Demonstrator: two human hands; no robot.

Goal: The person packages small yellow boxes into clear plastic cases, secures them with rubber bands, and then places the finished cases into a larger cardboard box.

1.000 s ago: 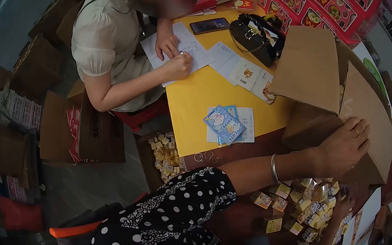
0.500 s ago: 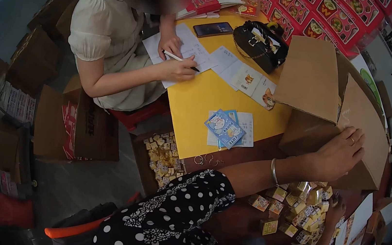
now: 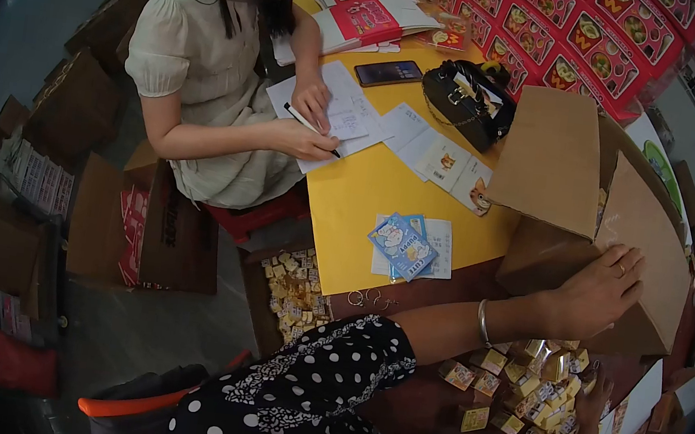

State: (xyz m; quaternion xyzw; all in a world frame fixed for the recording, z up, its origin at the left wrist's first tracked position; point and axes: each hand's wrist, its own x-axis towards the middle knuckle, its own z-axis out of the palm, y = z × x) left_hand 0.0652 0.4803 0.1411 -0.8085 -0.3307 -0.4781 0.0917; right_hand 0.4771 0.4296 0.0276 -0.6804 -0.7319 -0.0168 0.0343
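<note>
My left hand, with a ring on a finger and a silver bangle at the wrist, is closed over the near flap of a cardboard box. Its fingers bend over the flap and the thumb is hidden. Below, a heap of small yellow packaged pieces lies on the dark red table. At the heap's right edge is my right hand, open, its fingers apart and reaching along the pieces. I see nothing held in it.
Across the yellow table top, a person writes with a pen on paper. Blue booklets, a phone and a black handbag lie there. Red printed boxes stand behind. A carton of yellow pieces is at the left.
The view has shifted slightly, so things sit a little lower. My left hand stays on the flap; my right hand shows more fully beside the heap. The other person's pen has moved slightly.
</note>
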